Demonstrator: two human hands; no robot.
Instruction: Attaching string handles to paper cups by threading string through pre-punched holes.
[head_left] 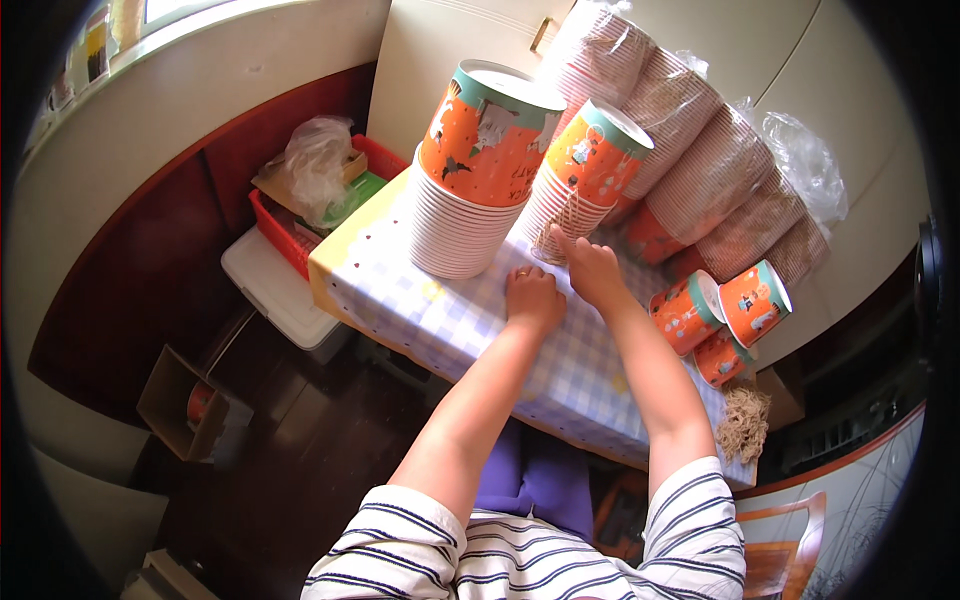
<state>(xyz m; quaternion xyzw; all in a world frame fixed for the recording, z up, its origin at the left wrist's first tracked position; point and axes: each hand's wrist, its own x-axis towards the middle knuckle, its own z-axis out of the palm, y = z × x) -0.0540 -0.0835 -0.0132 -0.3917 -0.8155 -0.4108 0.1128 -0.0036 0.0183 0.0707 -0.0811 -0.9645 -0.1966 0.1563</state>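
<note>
My right hand (592, 272) reaches to brown twine (560, 238) at the base of a stack of smaller paper cups. Its index finger and thumb are at the strands, the other fingers folded. The top cup (598, 155) is orange with a teal rim and cartoon figures; twine lies against the pale rims below it. My left hand (535, 298) rests on the checked tablecloth (590, 350), fingers curled under. Whatever it holds, if anything, is hidden. Left of it stands a taller stack of larger cups, its top bucket (490, 140) orange and teal.
Plastic-wrapped cup stacks (700, 170) lean along the back. Several loose orange cups (690, 310) stand at the right, near a tangle of twine (744, 420). A red basket (280, 235) and white lidded box (275, 285) sit left of the table; a cardboard box (180, 400) is lower down.
</note>
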